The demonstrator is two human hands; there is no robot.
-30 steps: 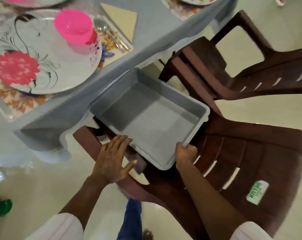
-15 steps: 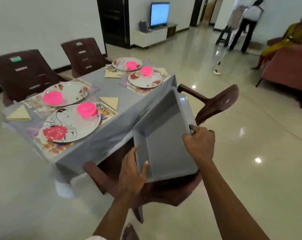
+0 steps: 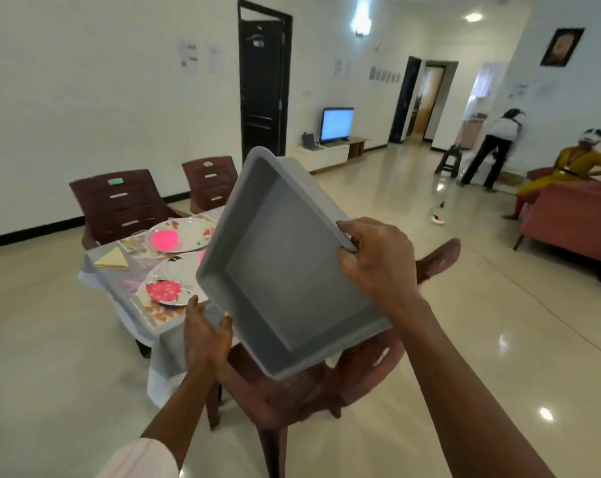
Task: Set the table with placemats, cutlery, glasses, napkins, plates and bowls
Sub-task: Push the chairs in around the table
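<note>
Lifted off the chair (image 3: 437,258), the empty grey tray (image 3: 285,270) now hangs tilted above it, long axis running up and away. The right hand (image 3: 378,267) clamps its right rim; the left hand (image 3: 204,336) touches the lower-left rim, grip unclear, nearer the laid bench (image 3: 166,343).

The tub (image 3: 292,270) has come up off the chair (image 3: 361,381) seat and tilts steeply, open side toward the person. The left grip (image 3: 206,336) has left the chair arm and now supports the tub's lower rim.
</note>
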